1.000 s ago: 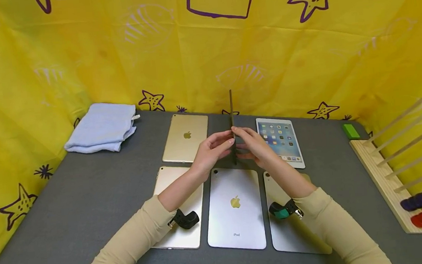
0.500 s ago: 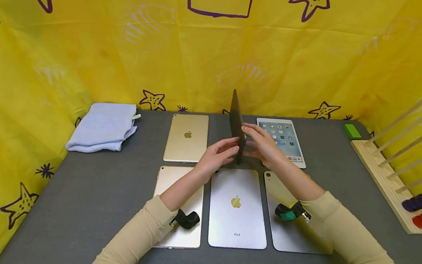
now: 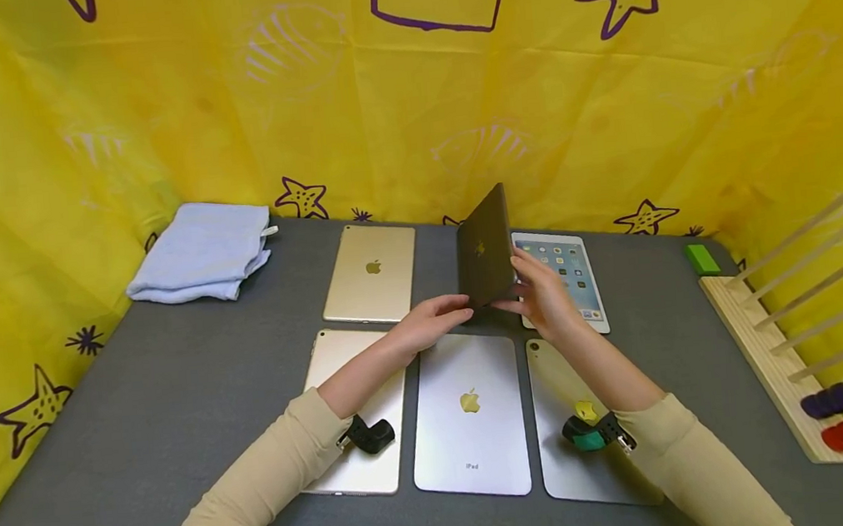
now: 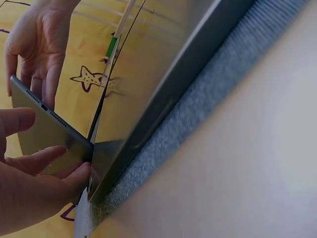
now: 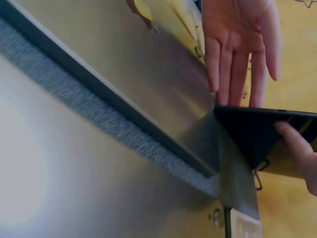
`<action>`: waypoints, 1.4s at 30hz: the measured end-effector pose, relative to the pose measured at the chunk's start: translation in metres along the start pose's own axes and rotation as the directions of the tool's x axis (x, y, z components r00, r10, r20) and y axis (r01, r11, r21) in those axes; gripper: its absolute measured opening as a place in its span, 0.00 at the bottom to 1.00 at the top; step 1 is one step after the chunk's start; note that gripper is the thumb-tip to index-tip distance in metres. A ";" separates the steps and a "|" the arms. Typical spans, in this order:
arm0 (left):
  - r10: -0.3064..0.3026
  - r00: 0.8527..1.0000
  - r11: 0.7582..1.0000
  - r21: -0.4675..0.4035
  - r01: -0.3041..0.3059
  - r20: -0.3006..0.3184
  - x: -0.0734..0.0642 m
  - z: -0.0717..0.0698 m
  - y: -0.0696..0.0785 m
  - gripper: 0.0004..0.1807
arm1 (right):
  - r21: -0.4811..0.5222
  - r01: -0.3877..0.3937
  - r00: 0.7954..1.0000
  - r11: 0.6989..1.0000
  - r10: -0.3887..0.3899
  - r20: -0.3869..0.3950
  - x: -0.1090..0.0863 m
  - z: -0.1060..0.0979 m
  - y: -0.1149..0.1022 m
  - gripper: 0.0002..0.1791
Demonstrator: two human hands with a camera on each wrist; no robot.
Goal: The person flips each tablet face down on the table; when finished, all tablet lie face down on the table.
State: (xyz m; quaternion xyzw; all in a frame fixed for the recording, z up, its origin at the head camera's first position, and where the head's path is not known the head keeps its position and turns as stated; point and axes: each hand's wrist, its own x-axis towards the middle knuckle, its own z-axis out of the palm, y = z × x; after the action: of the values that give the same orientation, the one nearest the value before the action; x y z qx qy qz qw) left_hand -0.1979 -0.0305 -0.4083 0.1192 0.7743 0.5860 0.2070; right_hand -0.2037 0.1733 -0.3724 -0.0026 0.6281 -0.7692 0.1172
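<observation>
A dark grey tablet (image 3: 486,245) is held tilted above the table, its back with an apple logo facing left in the head view. My right hand (image 3: 544,292) grips its right edge; in the right wrist view a digit (image 5: 293,139) presses the dark face. My left hand (image 3: 434,322) is at the tablet's lower left corner, its straight fingers (image 5: 238,74) touching the edge. Beneath the hands lies a silver tablet (image 3: 470,434), back up. Beside it lie a pale gold tablet (image 3: 359,410) and another silver tablet (image 3: 570,459), partly covered by my forearms.
A gold tablet (image 3: 371,271) lies at the back left of the hands. A white tablet with its screen lit (image 3: 576,274) lies at the back right. A folded blue cloth (image 3: 202,253), a green block (image 3: 703,259) and a wooden peg rack (image 3: 765,367) stand further out.
The dark tablet has turned from edge-on so that its back shows, and its top has swung right. My right hand has moved right with it; my left hand has slid to its lower corner.
</observation>
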 end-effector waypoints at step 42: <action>-0.040 0.996 0.996 0.080 0.047 -0.082 -0.027 -0.024 -0.006 0.27 | -0.353 -0.200 0.977 0.914 0.158 -0.144 0.003 -0.018 0.036 0.26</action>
State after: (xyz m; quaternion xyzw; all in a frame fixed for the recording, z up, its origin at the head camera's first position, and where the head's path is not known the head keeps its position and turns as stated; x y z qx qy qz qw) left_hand -0.1848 -0.0640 -0.4044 0.0870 0.8076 0.5537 0.1834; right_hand -0.2032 0.1832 -0.4114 0.0766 0.7633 -0.6240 0.1488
